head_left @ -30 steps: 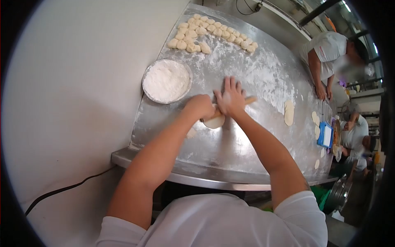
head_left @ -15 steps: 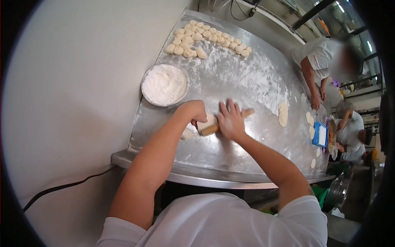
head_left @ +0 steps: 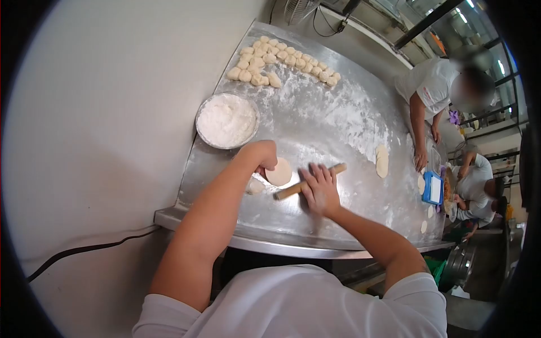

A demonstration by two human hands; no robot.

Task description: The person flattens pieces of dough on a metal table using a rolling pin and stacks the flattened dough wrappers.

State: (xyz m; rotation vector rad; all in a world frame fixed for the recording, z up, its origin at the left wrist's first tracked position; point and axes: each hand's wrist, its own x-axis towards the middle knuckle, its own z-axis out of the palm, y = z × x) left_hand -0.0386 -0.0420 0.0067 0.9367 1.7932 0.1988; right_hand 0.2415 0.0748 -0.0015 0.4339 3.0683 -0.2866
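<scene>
Dough disc (head_left: 279, 172), one, head view: flat on my bench (head_left: 270, 219), at the fingers of my left grip. Rolling pin (head_left: 288, 191), one: wooden, aslant, just beside the disc.

Left grip (head_left: 261, 158): mine, curled in at the disc's edge; fingertips partly hidden, so I cannot tell whether they pinch it. Right grip (head_left: 321, 190): mine, open, fingers spread over the pin rather than wrapped round it, slightly blurred.

Step, in my judgement: flattening the disc between passes of the pin. Another pass would call for my left fingers clear of the wood and my right palm pressing evenly.

Small dough piece (head_left: 255, 186): near my left grip. Bowl (head_left: 200, 127): round, heaped with white powder (head_left: 227, 119), beside the wall (head_left: 112, 112). Dough balls (head_left: 290, 59): many, clustered at the far end. Rolled discs (head_left: 382, 162): overlapping, off to my right. Bench surface: metal, powder-streaked.

Room: fan (head_left: 297, 10); blue tray (head_left: 433, 188); one co-worker (head_left: 431, 84) leaning at the bench; others (head_left: 479, 180) beyond.
</scene>
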